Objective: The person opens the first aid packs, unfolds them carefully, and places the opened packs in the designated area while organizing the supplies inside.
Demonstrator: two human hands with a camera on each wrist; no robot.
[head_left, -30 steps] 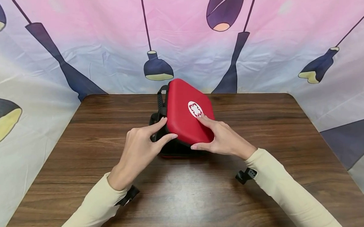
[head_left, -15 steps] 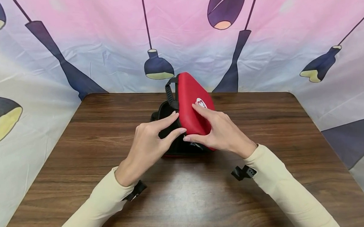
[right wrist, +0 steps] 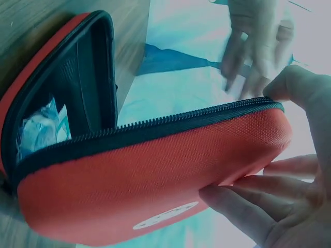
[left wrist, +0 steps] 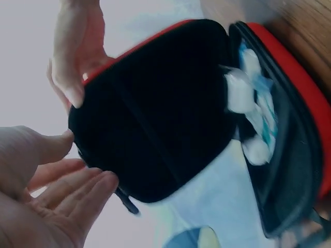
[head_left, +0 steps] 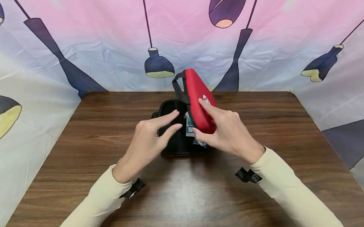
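Observation:
A red first aid kit (head_left: 195, 100) with a white emblem stands on the table, its lid swung up and tilted to the right. My right hand (head_left: 233, 135) grips the lid's near edge, thumb on the zipper rim and fingers on the red face. Left of it, my left hand (head_left: 145, 142) is held with thumb and fingers extended and parted, in front of the case opening. Inside the black base (head_left: 176, 145) lie white and blue plastic-wrapped packets (left wrist: 253, 98). The lid's black inner side (left wrist: 160, 113) shows an elastic strap in the left wrist view.
A black carry handle (head_left: 178, 90) hangs from the lid's left side. The brown wooden table (head_left: 91, 130) surrounds the case. Behind it hangs a cloth backdrop (head_left: 117, 64) printed with lamps.
The lid has risen and swung to the right with my right hand, exposing the inside and its packets. My left hand has come away from the lid's edge.

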